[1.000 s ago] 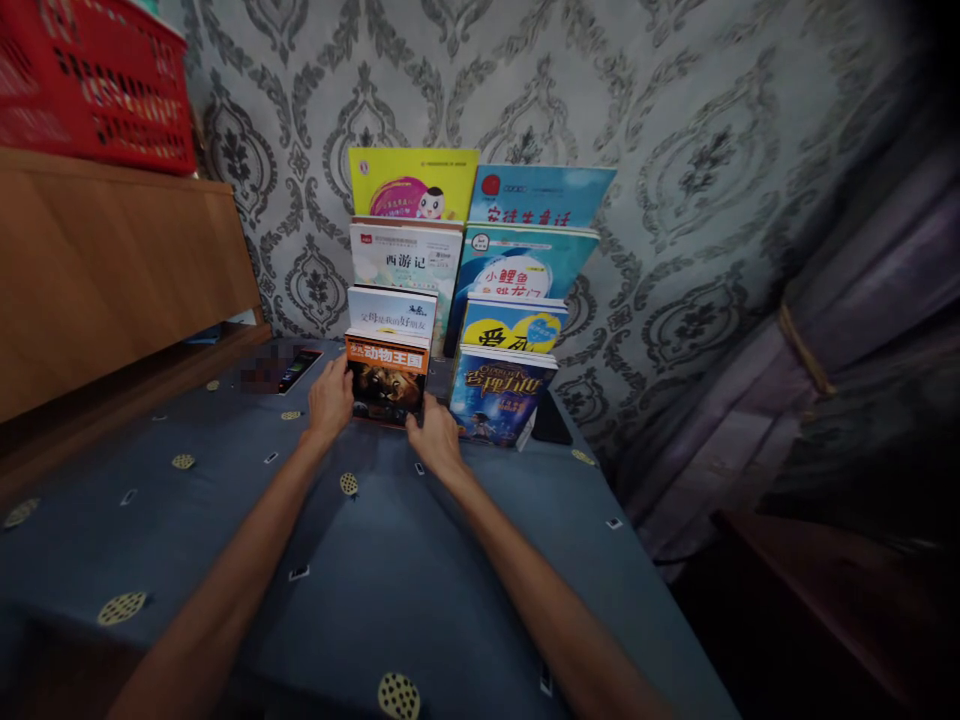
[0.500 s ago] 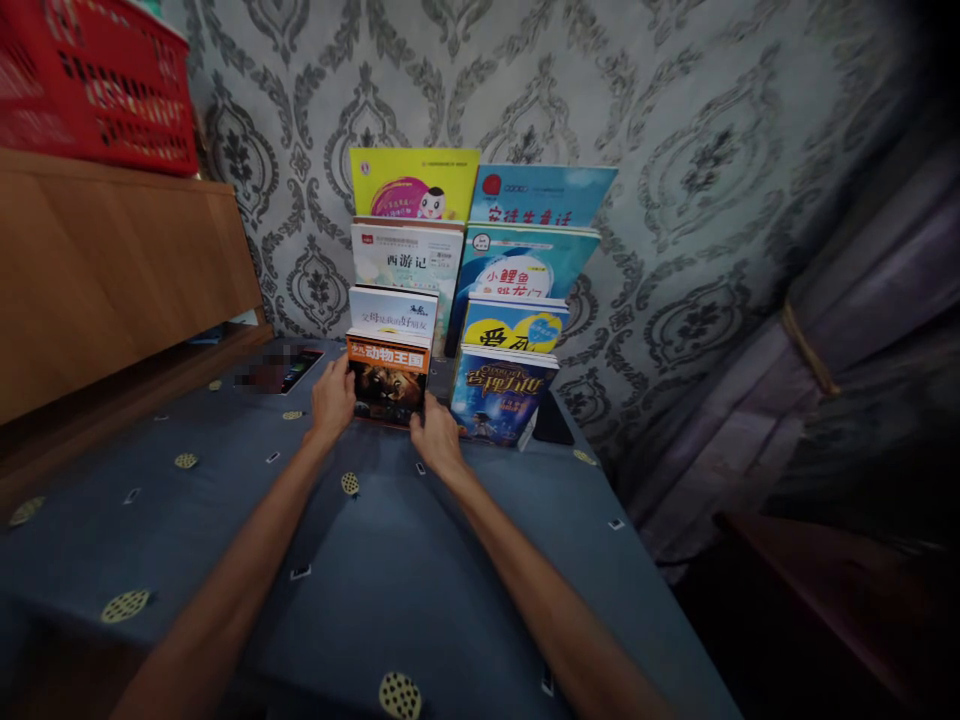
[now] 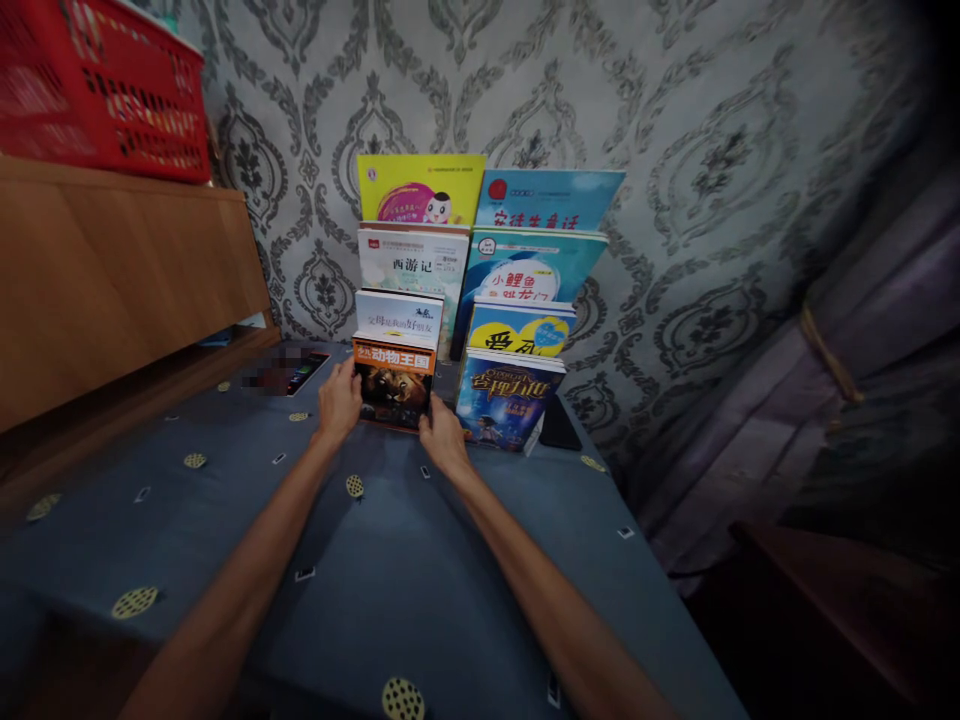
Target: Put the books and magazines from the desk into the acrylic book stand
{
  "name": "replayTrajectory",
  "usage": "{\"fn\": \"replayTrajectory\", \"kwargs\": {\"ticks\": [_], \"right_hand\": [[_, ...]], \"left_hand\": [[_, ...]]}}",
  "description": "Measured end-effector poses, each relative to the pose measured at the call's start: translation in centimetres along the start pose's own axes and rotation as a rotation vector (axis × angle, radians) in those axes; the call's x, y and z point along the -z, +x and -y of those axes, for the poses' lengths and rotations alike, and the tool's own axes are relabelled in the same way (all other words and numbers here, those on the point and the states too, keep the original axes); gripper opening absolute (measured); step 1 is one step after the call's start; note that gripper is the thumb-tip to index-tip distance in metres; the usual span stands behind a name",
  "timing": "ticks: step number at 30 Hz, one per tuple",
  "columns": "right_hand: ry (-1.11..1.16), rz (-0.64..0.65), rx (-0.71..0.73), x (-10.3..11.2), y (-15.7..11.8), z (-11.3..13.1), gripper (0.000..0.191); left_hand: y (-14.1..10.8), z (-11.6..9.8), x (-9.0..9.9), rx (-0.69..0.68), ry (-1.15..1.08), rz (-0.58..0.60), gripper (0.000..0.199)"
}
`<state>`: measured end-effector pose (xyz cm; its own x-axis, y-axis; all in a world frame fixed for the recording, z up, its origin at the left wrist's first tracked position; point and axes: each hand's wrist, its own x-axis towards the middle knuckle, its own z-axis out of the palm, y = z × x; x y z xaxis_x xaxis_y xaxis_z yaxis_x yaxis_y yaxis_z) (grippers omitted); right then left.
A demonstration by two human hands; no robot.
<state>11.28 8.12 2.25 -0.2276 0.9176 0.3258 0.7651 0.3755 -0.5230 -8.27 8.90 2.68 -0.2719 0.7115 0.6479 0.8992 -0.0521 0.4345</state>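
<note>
An orange and black book with a lion on its cover (image 3: 393, 392) stands upright at the front of the left row. My left hand (image 3: 340, 398) grips its left edge, and my right hand (image 3: 444, 436) holds its lower right edge; some fingertips are hidden behind it. Close behind it rise a pale book (image 3: 397, 315), a white book (image 3: 412, 262) and a yellow book (image 3: 420, 188). The right row has a dark blue book (image 3: 506, 405) in front, then a yellow and blue book (image 3: 517, 330), a teal book (image 3: 532, 265) and a blue book (image 3: 551, 200).
A blue cloth with pineapple prints (image 3: 390, 560) covers the table. A phone (image 3: 306, 372) lies at the back left, and a black flat object (image 3: 559, 425) lies right of the books. On the wooden cabinet (image 3: 127, 270) sits a red basket (image 3: 142, 100). A curtain (image 3: 780, 380) hangs at right.
The whole view has shifted slightly, so everything appears a little further right and lower. Both hands keep their hold on the lion book, and the rows of books look the same.
</note>
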Motion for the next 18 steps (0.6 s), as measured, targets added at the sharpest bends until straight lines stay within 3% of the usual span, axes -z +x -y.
{"fn": "replayTrajectory", "kwargs": {"ticks": [18], "right_hand": [[-0.008,-0.004,-0.011,0.07,-0.23,0.21,0.051]], "left_hand": [[-0.15,0.12,0.15,-0.018,0.032,0.027,0.042]]}}
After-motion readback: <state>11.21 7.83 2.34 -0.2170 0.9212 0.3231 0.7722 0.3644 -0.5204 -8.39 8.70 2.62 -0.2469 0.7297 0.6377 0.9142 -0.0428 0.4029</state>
